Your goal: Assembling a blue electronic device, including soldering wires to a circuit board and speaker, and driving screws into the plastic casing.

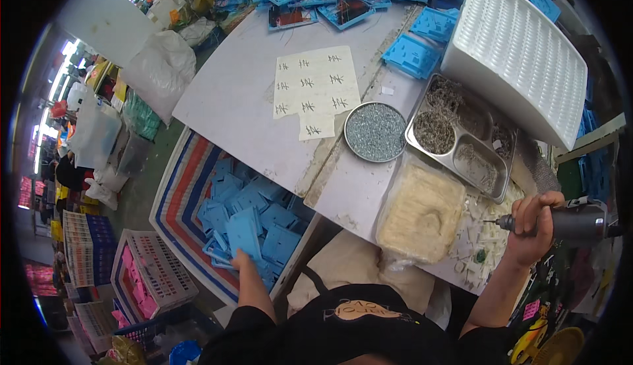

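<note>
My right hand (pixel 531 230), raised at the table's right edge, is closed round a dark grey electric screwdriver (pixel 575 222). Its thin bit points left over scattered white plastic pieces (pixel 471 249). Down at the left, my left hand (pixel 243 261) grips the lower edge of a flat blue plastic panel (pixel 244 230); part of the fingers is hidden behind it. That panel is above many similar blue panels (pixel 278 243) in a striped woven bag (pixel 178 200). A round dish of small silvery screws (pixel 376 132) and a clear-wrapped cream block (pixel 421 210) lie on the table between my hands.
A steel compartment tray (pixel 486 183) holds small metal parts, beside a large white ribbed tray (pixel 514 48). Paper with handwritten marks (pixel 316 88) lies on the pale table (pixel 231 98). Blue casings with wires (pixel 343 9) are heaped at the far edge. Plastic crates (pixel 158 266) stand left.
</note>
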Demonstrator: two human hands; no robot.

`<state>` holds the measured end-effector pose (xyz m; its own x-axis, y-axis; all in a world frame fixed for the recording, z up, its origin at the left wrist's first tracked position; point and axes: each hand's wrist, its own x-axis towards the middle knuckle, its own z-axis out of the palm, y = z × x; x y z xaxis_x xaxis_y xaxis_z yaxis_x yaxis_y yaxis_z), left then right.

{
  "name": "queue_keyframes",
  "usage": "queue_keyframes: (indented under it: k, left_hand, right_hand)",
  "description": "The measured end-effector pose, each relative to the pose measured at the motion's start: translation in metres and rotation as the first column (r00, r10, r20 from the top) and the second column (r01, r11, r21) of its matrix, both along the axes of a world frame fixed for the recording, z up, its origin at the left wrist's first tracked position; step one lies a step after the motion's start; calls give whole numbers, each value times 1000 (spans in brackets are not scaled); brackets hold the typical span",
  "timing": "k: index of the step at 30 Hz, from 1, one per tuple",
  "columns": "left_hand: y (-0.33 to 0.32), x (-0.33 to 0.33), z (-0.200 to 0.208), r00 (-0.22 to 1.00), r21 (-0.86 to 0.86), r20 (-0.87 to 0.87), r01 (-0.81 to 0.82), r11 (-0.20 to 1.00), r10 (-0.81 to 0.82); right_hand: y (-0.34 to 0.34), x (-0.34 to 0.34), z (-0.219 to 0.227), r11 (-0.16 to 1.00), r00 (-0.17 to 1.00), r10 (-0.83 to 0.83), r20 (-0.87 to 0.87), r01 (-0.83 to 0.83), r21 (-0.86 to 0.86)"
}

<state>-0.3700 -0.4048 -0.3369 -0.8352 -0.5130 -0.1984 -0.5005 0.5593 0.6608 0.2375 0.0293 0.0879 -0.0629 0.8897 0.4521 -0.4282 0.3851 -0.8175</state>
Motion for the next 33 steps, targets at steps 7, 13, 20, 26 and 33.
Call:
queue_keyframes:
  k: [7, 13, 20, 26, 33]
  left_hand:
    - [301, 10, 225, 317, -529, -631, 492, 692, -708]
    - [659, 132, 344, -659, -734, -493, 666, -136, -568]
    - [833, 123, 314, -386, -963, -106, 271, -2, -916]
    - [770, 138, 342, -582, -958, -148, 286, -32, -799]
    - [634, 114, 430, -548, -482, -375, 804, -347, -748]
  right_hand:
    - [2, 2, 7, 998, 992, -69, 108, 69, -3]
    - [5, -1, 16, 985, 961, -131, 242, 154, -82]
    - [0, 14, 23, 947, 916, -258, 308, 303, -107]
    - [-10, 37, 17, 856, 809, -491, 324, 517, 7]
    - [-32, -27, 11, 832, 765, -429, 481, 126, 541]
